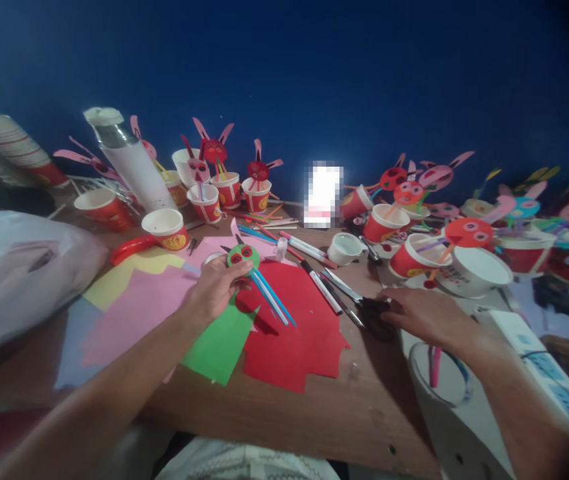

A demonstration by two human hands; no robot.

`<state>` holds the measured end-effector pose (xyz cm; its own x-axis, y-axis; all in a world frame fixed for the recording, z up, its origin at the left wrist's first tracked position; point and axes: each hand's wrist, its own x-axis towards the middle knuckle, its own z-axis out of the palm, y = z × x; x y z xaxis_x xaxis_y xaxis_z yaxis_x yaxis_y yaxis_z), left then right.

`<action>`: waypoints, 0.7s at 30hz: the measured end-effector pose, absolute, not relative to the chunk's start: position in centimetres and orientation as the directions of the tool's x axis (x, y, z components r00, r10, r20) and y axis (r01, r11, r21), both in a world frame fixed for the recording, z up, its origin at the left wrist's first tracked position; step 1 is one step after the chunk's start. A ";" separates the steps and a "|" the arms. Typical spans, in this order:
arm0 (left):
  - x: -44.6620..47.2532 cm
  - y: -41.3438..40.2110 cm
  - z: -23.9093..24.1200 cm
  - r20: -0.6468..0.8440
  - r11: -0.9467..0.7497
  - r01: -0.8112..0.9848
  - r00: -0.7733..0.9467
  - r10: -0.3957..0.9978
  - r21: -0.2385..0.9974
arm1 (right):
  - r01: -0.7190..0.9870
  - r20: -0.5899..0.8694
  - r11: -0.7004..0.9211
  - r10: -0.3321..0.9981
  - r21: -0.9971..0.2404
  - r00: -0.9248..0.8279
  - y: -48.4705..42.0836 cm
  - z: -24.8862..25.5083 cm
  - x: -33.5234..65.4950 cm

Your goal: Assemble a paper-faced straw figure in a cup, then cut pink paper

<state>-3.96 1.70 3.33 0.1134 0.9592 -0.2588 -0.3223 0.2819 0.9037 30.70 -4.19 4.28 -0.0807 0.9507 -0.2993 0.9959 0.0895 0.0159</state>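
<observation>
Two hands, one green paper face above the tabletop.
The left hand is closed around that face, whose two blue straws trail over one red sheet; the right hand lies on one pair of scissors, grip unclear.

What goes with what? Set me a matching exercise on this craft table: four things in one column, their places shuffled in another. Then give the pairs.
Things
1. green paper face
2. black scissors
3. red paper sheet
4. white bottle

Places
A. at the tips of the right hand
B. flat on the table, between both hands
C. tilted, at the back left
D. held up in the left hand

Pairs: 1-D, 2-A, 3-B, 4-C.
</observation>
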 end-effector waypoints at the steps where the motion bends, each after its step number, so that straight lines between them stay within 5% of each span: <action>1: -3.8 1.6 3.2 -0.264 0.287 -0.322 0.115 0.958 0.902 | 0.995 -0.320 0.091 0.944 0.027 -0.078 -4.3 4.2 30.7; 12: -3.5 0.7 2.3 -0.278 0.314 -0.346 0.152 0.949 0.884 | 0.976 -0.278 0.141 0.956 0.166 -0.091 -4.5 3.6 29.1; 17: -3.8 0.6 2.2 -0.278 0.323 -0.385 0.169 0.946 0.865 | 0.987 -0.224 0.157 0.964 0.039 -0.145 -5.3 3.9 31.2; 21: -3.8 0.5 2.2 -0.264 0.328 -0.421 0.206 0.942 0.845 | 0.979 -0.140 0.092 0.983 -0.182 -0.118 -6.0 4.5 32.4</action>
